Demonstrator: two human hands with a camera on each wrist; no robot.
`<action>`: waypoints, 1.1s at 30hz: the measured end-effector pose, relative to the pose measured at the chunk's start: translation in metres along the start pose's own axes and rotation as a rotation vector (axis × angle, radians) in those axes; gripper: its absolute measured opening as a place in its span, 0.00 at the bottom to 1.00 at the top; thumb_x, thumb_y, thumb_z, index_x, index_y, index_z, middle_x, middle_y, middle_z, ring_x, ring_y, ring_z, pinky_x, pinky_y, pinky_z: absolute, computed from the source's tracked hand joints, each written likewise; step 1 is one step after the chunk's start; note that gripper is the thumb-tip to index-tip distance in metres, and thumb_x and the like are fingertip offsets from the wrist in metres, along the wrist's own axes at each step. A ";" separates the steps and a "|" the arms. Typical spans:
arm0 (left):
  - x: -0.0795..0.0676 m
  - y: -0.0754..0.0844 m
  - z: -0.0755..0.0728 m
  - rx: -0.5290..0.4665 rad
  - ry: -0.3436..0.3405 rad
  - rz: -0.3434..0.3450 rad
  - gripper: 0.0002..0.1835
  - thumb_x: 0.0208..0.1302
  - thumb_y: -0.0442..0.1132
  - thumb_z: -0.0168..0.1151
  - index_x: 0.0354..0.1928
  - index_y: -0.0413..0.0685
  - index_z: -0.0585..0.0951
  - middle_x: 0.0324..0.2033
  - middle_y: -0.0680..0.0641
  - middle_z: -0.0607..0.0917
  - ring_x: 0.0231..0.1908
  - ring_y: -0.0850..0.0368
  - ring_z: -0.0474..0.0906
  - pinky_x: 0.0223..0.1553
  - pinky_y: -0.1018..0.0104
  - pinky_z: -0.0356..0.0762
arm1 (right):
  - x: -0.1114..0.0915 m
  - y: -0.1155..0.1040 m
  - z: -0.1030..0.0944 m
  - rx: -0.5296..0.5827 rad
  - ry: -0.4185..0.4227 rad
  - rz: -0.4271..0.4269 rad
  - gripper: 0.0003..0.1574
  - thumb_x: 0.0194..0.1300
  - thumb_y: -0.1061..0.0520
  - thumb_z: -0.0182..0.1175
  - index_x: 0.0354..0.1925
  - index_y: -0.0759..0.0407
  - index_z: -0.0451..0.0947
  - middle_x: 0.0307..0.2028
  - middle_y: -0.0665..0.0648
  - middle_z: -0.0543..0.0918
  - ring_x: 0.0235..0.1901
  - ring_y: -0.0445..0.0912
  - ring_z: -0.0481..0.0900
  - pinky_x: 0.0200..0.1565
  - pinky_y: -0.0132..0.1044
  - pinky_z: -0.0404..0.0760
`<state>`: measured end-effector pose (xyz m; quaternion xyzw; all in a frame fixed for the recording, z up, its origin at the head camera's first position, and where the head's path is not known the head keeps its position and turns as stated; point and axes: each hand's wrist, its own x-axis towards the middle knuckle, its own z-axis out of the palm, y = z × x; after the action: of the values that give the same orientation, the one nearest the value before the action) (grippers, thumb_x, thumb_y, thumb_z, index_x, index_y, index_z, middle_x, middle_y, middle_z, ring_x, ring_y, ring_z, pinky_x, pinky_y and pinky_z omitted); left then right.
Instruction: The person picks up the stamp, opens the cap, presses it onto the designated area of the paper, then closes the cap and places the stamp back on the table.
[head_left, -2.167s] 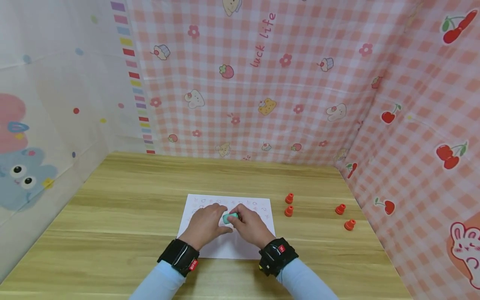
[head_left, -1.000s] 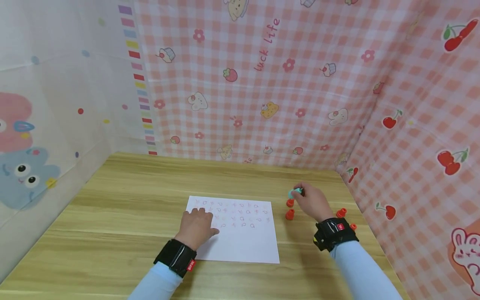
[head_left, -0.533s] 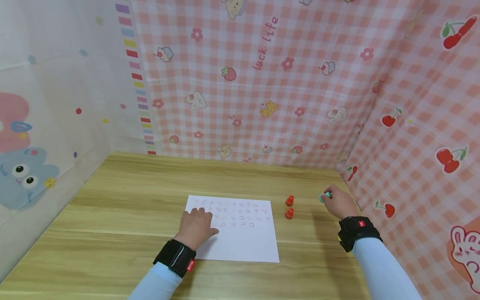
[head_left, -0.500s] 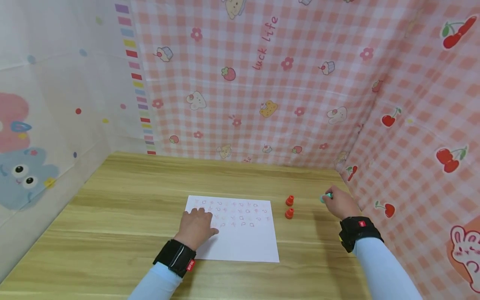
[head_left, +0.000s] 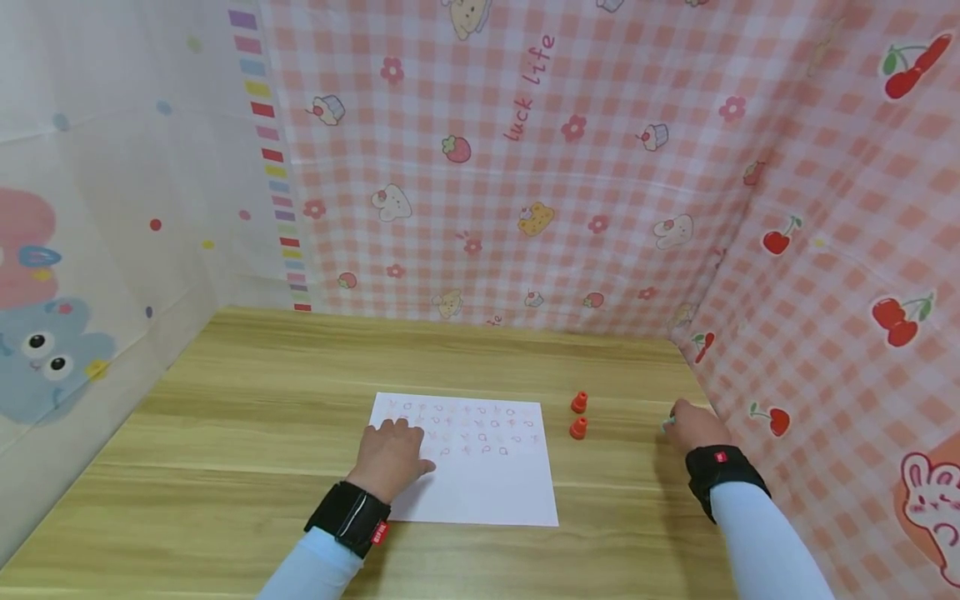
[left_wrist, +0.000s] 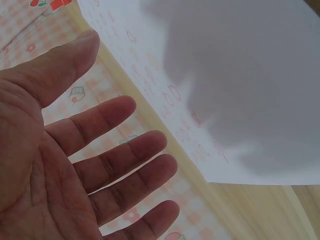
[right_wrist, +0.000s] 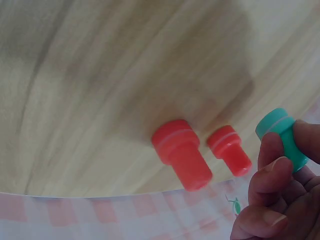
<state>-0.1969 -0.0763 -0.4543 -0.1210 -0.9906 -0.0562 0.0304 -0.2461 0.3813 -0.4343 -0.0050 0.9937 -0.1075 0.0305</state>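
- Our right hand [head_left: 688,422] pinches a small teal stamp [right_wrist: 282,138] between fingertips and thumb, out at the far right of the bench [head_left: 247,375], close to the pink checked wall.
- In the right wrist view the teal stamp lies tilted in the grip, its flanged end pointing up and left, away from the palm, its other end hidden behind our fingers [right_wrist: 270,152].
- Two red stamps [right_wrist: 182,154] lie on the wood just to the left of the teal one in that view, side by side but apart. The nearer, smaller one [right_wrist: 230,149] is just beside the teal stamp, and we cannot tell whether they touch.
- From the head view only a sliver of teal shows at our right fingertips, and the hand covers the two red stamps there.
- Two more red stamps [head_left: 578,403] stand upright between the white sheet [head_left: 487,483] and our right hand, one behind the other [head_left: 577,428].
- Our left hand [head_left: 390,457] rests flat on the lower left part of the sheet, fingers straight and spread, gripping nothing. It is well apart from the teal stamp.
- The sheet carries rows of faint red prints across its upper half.
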 end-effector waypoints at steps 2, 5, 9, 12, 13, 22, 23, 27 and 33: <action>0.000 0.000 0.000 -0.004 -0.009 -0.004 0.21 0.50 0.53 0.77 0.36 0.44 0.84 0.27 0.45 0.79 0.33 0.46 0.76 0.40 0.46 0.74 | 0.000 0.002 0.004 -0.018 0.014 -0.004 0.14 0.66 0.61 0.57 0.42 0.74 0.74 0.33 0.68 0.83 0.34 0.62 0.81 0.39 0.57 0.78; 0.000 -0.001 0.000 -0.011 -0.018 -0.009 0.21 0.51 0.53 0.77 0.36 0.44 0.84 0.28 0.45 0.79 0.34 0.46 0.76 0.40 0.46 0.74 | -0.001 0.001 0.008 -0.037 0.022 0.000 0.12 0.65 0.61 0.56 0.41 0.72 0.75 0.31 0.67 0.83 0.31 0.60 0.81 0.36 0.57 0.78; 0.000 -0.002 0.000 -0.012 -0.014 -0.010 0.21 0.50 0.53 0.77 0.36 0.44 0.84 0.27 0.45 0.79 0.34 0.46 0.76 0.40 0.47 0.75 | -0.003 -0.001 0.013 -0.047 0.035 0.008 0.10 0.64 0.62 0.56 0.39 0.71 0.75 0.29 0.66 0.82 0.28 0.58 0.80 0.32 0.56 0.77; 0.000 -0.002 -0.001 -0.009 -0.008 -0.009 0.21 0.50 0.53 0.78 0.35 0.44 0.84 0.27 0.45 0.79 0.33 0.46 0.76 0.40 0.47 0.75 | -0.003 -0.001 0.016 -0.055 0.037 0.009 0.09 0.65 0.62 0.55 0.38 0.71 0.75 0.28 0.67 0.81 0.28 0.58 0.80 0.32 0.56 0.77; 0.000 -0.002 -0.001 -0.007 -0.007 -0.008 0.21 0.50 0.53 0.78 0.35 0.44 0.84 0.27 0.45 0.79 0.33 0.47 0.76 0.40 0.47 0.75 | -0.003 -0.001 0.017 -0.055 0.032 0.010 0.09 0.65 0.62 0.55 0.37 0.71 0.74 0.29 0.67 0.81 0.28 0.58 0.80 0.32 0.56 0.77; 0.000 -0.003 0.002 -0.003 0.013 0.002 0.21 0.49 0.53 0.78 0.34 0.45 0.84 0.26 0.46 0.79 0.32 0.47 0.76 0.38 0.48 0.75 | -0.002 -0.005 0.020 -0.077 0.009 0.025 0.12 0.64 0.62 0.55 0.36 0.74 0.73 0.31 0.70 0.81 0.32 0.63 0.81 0.36 0.58 0.78; 0.000 -0.003 0.002 -0.003 0.014 0.003 0.21 0.49 0.53 0.78 0.34 0.45 0.84 0.25 0.46 0.79 0.32 0.47 0.76 0.37 0.48 0.75 | -0.003 -0.006 0.019 -0.078 0.004 0.029 0.13 0.64 0.62 0.55 0.37 0.75 0.73 0.31 0.71 0.81 0.32 0.63 0.81 0.36 0.58 0.78; 0.000 -0.003 0.002 -0.005 0.011 0.003 0.21 0.49 0.53 0.78 0.34 0.45 0.84 0.25 0.46 0.78 0.32 0.47 0.76 0.38 0.47 0.75 | -0.003 -0.008 0.014 -0.080 -0.035 0.062 0.19 0.66 0.58 0.57 0.41 0.77 0.74 0.32 0.71 0.81 0.32 0.62 0.81 0.37 0.58 0.78; 0.000 -0.003 0.000 -0.010 0.006 0.001 0.20 0.49 0.53 0.78 0.34 0.44 0.84 0.26 0.46 0.79 0.32 0.47 0.76 0.38 0.47 0.75 | -0.001 -0.008 0.007 -0.065 -0.082 0.130 0.28 0.66 0.49 0.59 0.46 0.77 0.74 0.33 0.69 0.82 0.31 0.58 0.79 0.36 0.56 0.77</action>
<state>-0.1971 -0.0790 -0.4544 -0.1213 -0.9902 -0.0614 0.0329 -0.2444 0.3720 -0.4393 0.0543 0.9928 -0.0726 0.0779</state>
